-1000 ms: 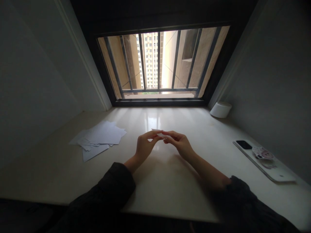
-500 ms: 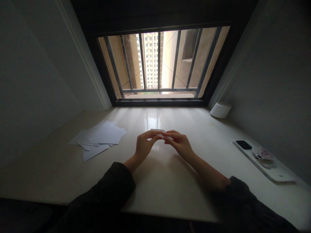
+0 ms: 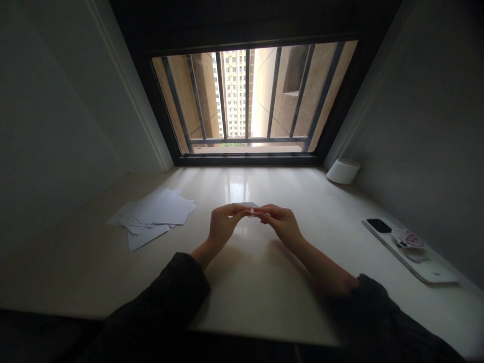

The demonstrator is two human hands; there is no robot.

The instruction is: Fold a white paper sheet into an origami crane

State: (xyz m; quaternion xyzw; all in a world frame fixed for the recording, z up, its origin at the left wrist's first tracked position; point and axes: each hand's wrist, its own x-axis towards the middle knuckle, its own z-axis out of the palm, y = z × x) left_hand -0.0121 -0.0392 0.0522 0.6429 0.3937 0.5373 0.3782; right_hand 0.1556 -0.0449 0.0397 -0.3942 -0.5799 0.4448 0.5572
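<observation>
A small piece of white paper point(image 3: 252, 212) is pinched between my two hands above the middle of the pale counter. My left hand point(image 3: 225, 221) closes on it from the left, thumb below and fingers on top. From the other side, the thumb and fingers of my right hand point(image 3: 279, 220) press on the same paper, with the fingertips of both hands nearly meeting. Most of the paper is hidden behind the fingers, so its folds cannot be made out.
Loose white paper sheets point(image 3: 162, 209) lie in an untidy pile to the left. A phone point(image 3: 431, 267) with a round grip rests at the right edge. Behind it, a white cylindrical object point(image 3: 343, 171) stands by the wall. A barred window point(image 3: 247, 160) closes off the far side.
The paper has tilted, and its upper edge shows less above the fingers. My fingertips have drawn slightly closer together; both arms stay almost where they were.
</observation>
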